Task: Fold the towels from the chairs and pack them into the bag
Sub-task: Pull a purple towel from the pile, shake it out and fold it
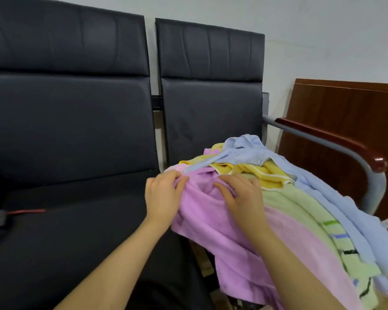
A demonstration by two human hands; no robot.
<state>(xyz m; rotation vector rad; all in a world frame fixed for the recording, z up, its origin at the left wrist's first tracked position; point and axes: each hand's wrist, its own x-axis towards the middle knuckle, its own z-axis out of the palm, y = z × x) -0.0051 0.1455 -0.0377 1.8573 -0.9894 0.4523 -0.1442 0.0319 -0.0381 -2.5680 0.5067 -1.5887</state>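
Towels wait in a loose, many-coloured heap on the right-hand chair of a joined pair as a person bends over them with both bare hands. At far left, the dark padded seat [65,231] of the neighbouring chair carries only a thin red strip [26,211] beside a grey object at the picture's edge; that broad flat cushion looks a likely folding surface. Moving right, the left hand [164,195] has its fingers [182,182] curled round the near upper edge of the purple towel [211,231], thumb and forefinger bunching the cloth. Just beside it, the right hand [240,195] lies on the same towel with fingers bent and pressing into the fabric, gathering a fold; whether it truly pinches the cloth cannot be told from here. Both hands sit close together along the towel's top edge, probably to find its corners and draw it free of the pile. The purple towel drapes forward over the seat's front edge, below and between the wrists. Behind and to the right of the fingers lie the yellow towel [267,173], the pale green towel [300,211] with coloured stripes, and the light blue towel [267,151] thrown across the top. Farther right stand the chair's grey armrest [336,142] with a wooden cap and a brown wooden panel [349,113] against the wall. No bag is in view.
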